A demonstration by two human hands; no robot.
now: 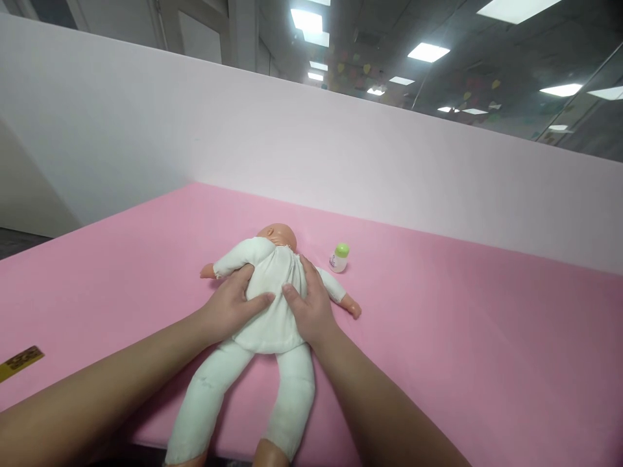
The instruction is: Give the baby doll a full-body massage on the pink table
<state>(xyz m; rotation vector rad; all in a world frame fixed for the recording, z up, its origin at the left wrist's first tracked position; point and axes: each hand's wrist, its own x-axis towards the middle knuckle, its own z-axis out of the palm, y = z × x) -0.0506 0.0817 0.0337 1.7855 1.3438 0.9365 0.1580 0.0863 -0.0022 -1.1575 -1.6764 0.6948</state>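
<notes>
A baby doll (272, 324) in a white dress and white leggings lies on the pink surface (438, 337), its head away from me and its legs toward me. My left hand (236, 301) grips the left side of its torso, thumb across the belly. On the other side, my right hand (311, 301) holds the torso with its thumb on the front of the dress. The fingertips tucked at the doll's sides are partly hidden. A small bottle with a green cap (339, 257) stands just beyond the doll's arm on the right.
A white partition (341, 155) runs behind the pink surface. At the left edge lies a yellow and black label (22, 363). The front edge of the pink surface shows beneath the doll's legs. Ceiling lights appear above the partition.
</notes>
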